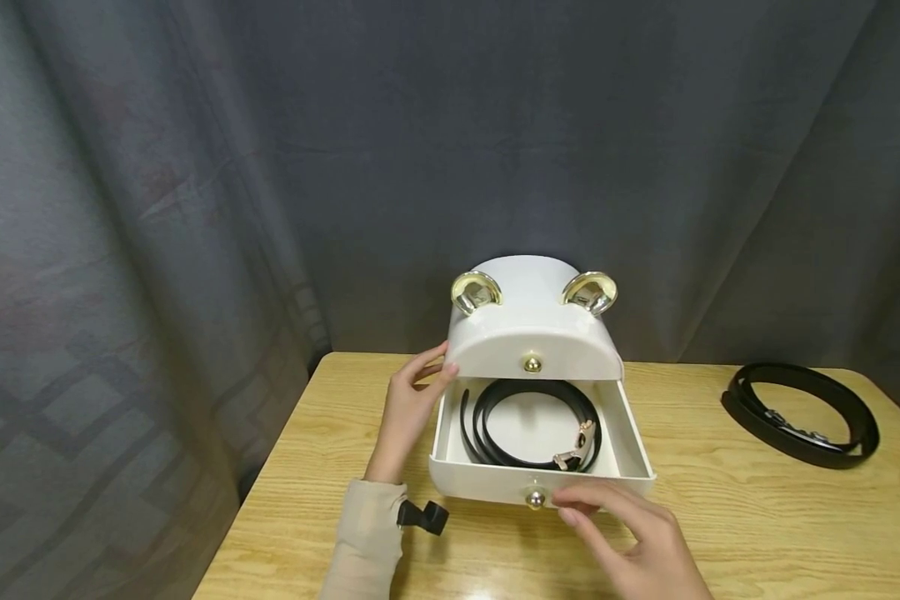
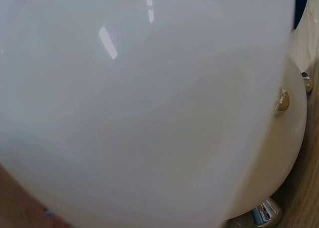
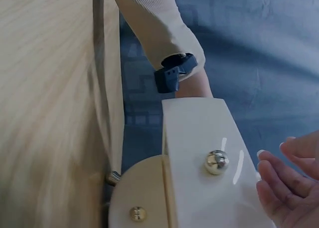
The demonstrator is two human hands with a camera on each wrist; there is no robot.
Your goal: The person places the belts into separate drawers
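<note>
Head view: looking down on a light wooden table (image 1: 720, 517) before a grey curtain (image 1: 195, 167).
Box: glossy cream dome-shaped drawer box with gold ears (image 1: 534, 321), standing mid-table, lower drawer (image 1: 630, 437) pulled out.
Drawer contents: coiled black belt with gold buckle (image 1: 528, 423) lying inside.
Left hand (image 1: 408, 408): resting straight-fingered against the box's left side, gripping nothing.
Right hand (image 1: 637, 542): hovering with relaxed fingers at the drawer front, just beside its round gold knob (image 1: 535, 498), holding nothing.
Far right: second coiled black belt (image 1: 801, 414) lying on the table.
</note>
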